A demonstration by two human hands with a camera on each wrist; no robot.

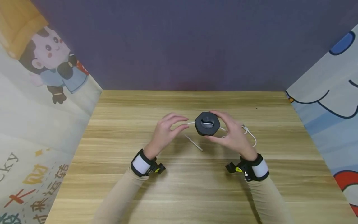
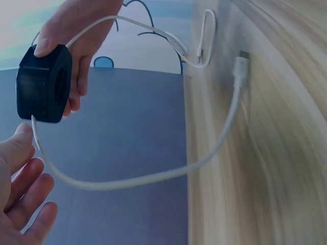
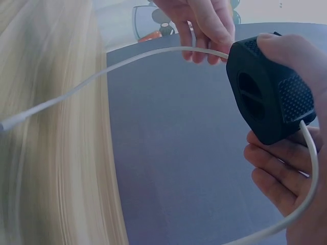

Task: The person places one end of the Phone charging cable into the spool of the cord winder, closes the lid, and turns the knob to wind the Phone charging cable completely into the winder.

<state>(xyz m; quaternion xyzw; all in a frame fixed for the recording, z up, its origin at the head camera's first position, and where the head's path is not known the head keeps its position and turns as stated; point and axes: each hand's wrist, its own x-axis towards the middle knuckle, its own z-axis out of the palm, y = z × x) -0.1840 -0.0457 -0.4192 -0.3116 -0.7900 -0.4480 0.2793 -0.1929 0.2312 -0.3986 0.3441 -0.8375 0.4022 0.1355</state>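
Observation:
A black hexagonal cable winder (image 1: 207, 115) is held above the table by my right hand (image 1: 236, 137), with the thumb on one side and fingers on the opposite side. A white charging cable (image 2: 127, 182) runs through it and comes out on both sides. My left hand (image 1: 165, 130) is to the winder's left, thumb and fingers apart, close to the cable where it leaves the winder. In the left wrist view its thumb tip is beside the cable without pinching it. One cable end, a white plug (image 2: 241, 69) with a metal tip, hangs toward the table.
Beneath both hands is a wood-grain table (image 1: 195, 193). The cable's other end (image 1: 253, 137) loops at the right, beyond my right hand. A dark blue-grey panel (image 1: 190, 46) stands behind, and printed cartoon walls flank both sides. Each wrist wears a strapped camera.

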